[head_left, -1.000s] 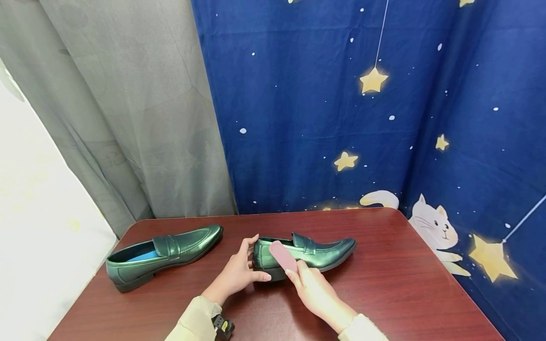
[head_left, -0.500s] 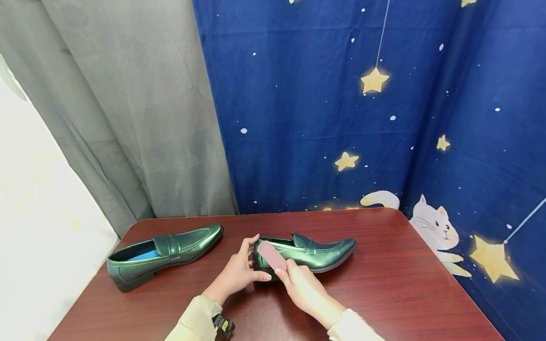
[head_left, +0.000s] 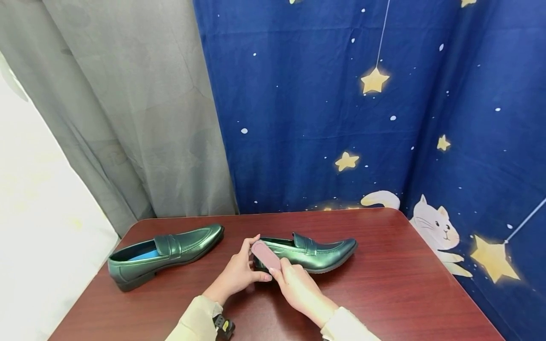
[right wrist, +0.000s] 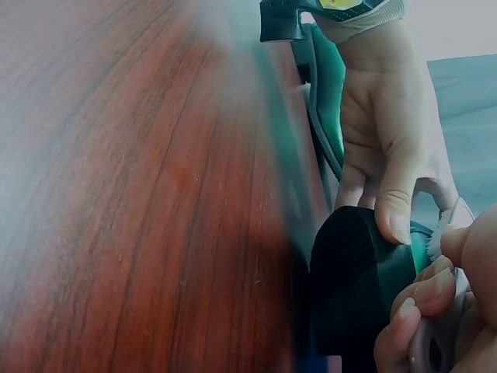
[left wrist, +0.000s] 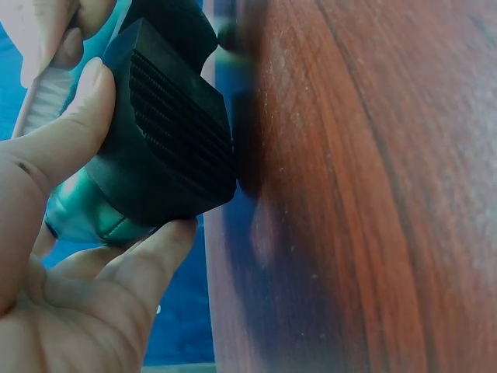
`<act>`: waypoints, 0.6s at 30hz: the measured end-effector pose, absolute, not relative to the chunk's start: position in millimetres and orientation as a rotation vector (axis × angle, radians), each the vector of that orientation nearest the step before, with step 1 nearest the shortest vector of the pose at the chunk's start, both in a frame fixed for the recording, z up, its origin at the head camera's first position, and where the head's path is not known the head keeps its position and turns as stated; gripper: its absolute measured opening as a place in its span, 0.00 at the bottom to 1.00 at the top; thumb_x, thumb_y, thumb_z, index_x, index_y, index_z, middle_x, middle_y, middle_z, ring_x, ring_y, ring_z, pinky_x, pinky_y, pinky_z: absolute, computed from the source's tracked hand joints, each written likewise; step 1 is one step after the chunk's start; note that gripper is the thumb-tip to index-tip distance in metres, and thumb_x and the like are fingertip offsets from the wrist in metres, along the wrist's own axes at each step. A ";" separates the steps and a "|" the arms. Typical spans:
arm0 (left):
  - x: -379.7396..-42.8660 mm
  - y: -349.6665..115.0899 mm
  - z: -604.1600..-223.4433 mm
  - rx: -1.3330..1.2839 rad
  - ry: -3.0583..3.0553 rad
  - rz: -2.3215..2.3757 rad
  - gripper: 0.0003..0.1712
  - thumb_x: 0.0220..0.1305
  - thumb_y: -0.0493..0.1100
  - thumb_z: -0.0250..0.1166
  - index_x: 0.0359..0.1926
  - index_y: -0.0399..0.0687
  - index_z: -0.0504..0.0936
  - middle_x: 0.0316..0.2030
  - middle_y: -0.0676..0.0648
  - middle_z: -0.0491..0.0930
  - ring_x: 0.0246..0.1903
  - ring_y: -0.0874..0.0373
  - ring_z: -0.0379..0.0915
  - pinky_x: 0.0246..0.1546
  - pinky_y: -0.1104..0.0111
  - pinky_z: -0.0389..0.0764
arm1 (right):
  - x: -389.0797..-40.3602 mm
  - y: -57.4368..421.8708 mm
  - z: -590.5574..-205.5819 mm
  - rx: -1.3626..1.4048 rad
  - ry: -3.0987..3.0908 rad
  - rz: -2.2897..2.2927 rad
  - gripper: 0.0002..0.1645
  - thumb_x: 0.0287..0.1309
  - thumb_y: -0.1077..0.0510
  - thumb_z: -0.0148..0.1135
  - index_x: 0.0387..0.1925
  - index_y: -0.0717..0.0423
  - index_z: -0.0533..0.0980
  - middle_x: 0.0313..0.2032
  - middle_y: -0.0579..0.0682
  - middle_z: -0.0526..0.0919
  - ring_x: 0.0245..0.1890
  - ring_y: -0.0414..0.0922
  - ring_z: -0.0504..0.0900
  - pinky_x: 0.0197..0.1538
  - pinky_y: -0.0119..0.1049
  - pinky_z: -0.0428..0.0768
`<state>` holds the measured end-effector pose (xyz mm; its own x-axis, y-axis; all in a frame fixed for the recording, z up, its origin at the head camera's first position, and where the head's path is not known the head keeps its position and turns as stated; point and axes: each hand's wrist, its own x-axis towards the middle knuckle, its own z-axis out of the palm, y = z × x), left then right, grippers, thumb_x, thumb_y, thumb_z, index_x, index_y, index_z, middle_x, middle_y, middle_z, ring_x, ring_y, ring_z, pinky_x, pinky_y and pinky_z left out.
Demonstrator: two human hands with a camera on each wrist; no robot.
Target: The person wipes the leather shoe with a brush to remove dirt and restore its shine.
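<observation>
Head view: shoe [head_left: 322, 255], at 5 o'clock over the table [head_left: 396, 293], is being gripped around its rear by the left hand [head_left: 239, 273]; brush [head_left: 267, 255] is being held by the right hand [head_left: 298, 288]. Second shoe [head_left: 187, 246] is lying at 9 o'clock, well apart.

Left wrist view: ridged heel [left wrist: 167, 128] is being exposed; judged light, stiff there, slick above, best being grasped by the heel.

Right wrist view: bristles [right wrist: 436, 242] are being set against the shoe, seemingly; access is being narrowed by the left thumb [right wrist: 397, 208].

On the tabletop [head_left: 396, 274], up to its far edge, and on the blue curtain [head_left: 298, 109] behind it, I am finding no readable text, label, brand, number or sign.
</observation>
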<state>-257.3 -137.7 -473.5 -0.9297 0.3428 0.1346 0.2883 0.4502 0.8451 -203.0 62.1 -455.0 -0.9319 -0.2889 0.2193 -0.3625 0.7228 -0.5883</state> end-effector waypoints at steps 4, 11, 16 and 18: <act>-257.3 -137.8 -473.3 0.584 2.673 1.463 0.61 0.44 0.49 0.84 0.74 0.56 0.56 0.60 0.46 0.81 0.55 0.55 0.82 0.54 0.64 0.82 | -202.4 58.7 -454.5 0.536 -2.805 1.003 0.18 0.76 0.44 0.50 0.36 0.53 0.70 0.20 0.42 0.69 0.20 0.37 0.68 0.24 0.32 0.68; -256.9 -137.4 -472.6 0.578 2.716 1.403 0.64 0.44 0.53 0.84 0.76 0.58 0.53 0.46 0.52 0.87 0.46 0.60 0.83 0.49 0.64 0.79 | -200.3 54.2 -454.5 0.530 -2.797 1.013 0.18 0.76 0.43 0.50 0.36 0.52 0.70 0.20 0.42 0.69 0.20 0.37 0.68 0.24 0.32 0.68; -256.9 -138.1 -472.9 0.580 2.706 1.428 0.63 0.44 0.51 0.84 0.75 0.57 0.55 0.52 0.50 0.85 0.51 0.59 0.83 0.53 0.65 0.79 | -200.6 54.7 -457.4 0.515 -2.789 0.989 0.18 0.76 0.44 0.50 0.35 0.51 0.70 0.20 0.41 0.69 0.20 0.37 0.68 0.24 0.32 0.68; -256.7 -138.3 -473.4 0.579 2.692 1.454 0.62 0.43 0.50 0.84 0.75 0.56 0.56 0.56 0.47 0.83 0.53 0.57 0.83 0.54 0.65 0.81 | -200.9 55.8 -459.5 0.510 -2.784 0.970 0.17 0.76 0.44 0.50 0.35 0.51 0.70 0.20 0.41 0.69 0.20 0.37 0.68 0.24 0.32 0.68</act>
